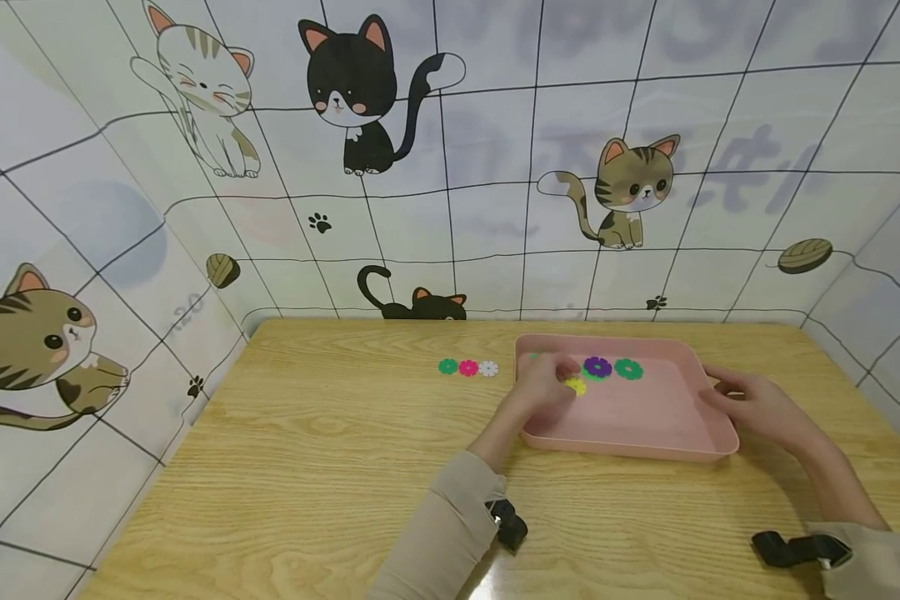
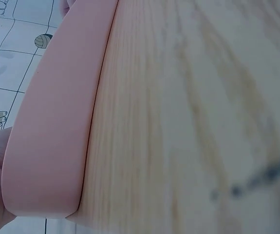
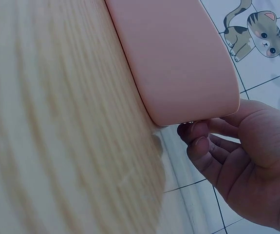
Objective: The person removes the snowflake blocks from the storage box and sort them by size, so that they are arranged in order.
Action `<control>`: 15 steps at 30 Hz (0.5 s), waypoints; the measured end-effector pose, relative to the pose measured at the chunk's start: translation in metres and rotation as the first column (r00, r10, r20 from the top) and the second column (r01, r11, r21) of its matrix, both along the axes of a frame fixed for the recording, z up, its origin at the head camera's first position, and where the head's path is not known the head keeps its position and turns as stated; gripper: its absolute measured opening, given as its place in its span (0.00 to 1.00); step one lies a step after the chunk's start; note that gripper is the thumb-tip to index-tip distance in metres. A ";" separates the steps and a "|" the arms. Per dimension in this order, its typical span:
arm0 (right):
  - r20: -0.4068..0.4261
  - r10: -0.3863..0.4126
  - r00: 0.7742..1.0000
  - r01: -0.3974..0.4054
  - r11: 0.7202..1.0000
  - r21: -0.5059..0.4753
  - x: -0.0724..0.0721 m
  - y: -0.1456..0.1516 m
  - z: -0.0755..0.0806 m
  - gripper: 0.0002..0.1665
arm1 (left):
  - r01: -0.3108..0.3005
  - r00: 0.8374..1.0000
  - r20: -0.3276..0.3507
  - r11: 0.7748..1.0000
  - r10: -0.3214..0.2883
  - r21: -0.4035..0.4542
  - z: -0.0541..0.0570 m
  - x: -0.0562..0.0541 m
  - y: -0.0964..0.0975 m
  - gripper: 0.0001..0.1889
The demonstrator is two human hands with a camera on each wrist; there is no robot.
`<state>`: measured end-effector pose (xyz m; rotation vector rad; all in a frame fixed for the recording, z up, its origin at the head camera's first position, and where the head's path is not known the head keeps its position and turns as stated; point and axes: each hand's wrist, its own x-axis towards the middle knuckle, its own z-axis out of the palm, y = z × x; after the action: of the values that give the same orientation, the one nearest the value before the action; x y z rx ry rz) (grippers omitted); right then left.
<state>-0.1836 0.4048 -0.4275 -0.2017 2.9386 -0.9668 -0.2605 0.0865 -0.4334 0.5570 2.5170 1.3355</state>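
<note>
A shallow pink tray [image 1: 645,417] lies on the table, holding several flat, notched plastic discs. My left hand [image 1: 543,381] reaches over its left side, fingers bent down beside a yellow disc [image 1: 576,387]; whether they pinch a disc is hidden. A purple disc [image 1: 597,367] overlaps a green one just right of those fingers, and another green disc [image 1: 629,369] lies farther right. My right hand [image 1: 765,404] holds the tray's right edge, thumb at the rim. In the right wrist view, its curled fingers [image 3: 198,146] lie against the outer wall.
Left of the tray, a green disc [image 1: 447,367], a pink disc [image 1: 468,367] and a white disc [image 1: 488,368] form a row on the wooden table [image 1: 330,442]. A cat-patterned curtain [image 1: 487,192] stands behind the table.
</note>
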 end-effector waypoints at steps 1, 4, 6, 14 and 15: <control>0.000 0.000 1.000 0.000 1.000 0.000 0.000 0.000 0.000 0.36 | 0.002 1.000 0.002 1.000 -0.002 -0.004 0.000 0.000 0.000 0.17; 0.003 -0.002 1.000 0.002 1.000 0.000 0.000 0.000 0.001 0.37 | 0.009 1.000 0.008 1.000 -0.009 -0.010 0.001 0.001 0.001 0.17; 0.009 -0.005 1.000 0.005 1.000 0.001 0.000 -0.001 0.002 0.37 | 0.014 1.000 0.011 1.000 -0.013 -0.021 0.001 0.002 0.001 0.16; 0.041 -0.015 0.999 0.016 1.000 -0.010 0.000 -0.002 0.001 0.38 | 0.060 0.998 -0.014 0.996 -0.061 -0.060 0.002 0.003 -0.001 0.12; 0.041 -0.014 0.999 0.015 1.000 -0.015 -0.001 -0.002 0.000 0.38 | 0.067 0.998 -0.018 0.996 -0.068 -0.061 0.002 0.003 -0.002 0.11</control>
<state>-0.1842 0.4025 -0.4273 -0.1589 2.9003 -0.9826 -0.2575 0.0848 -0.4319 0.6397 2.5209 1.2325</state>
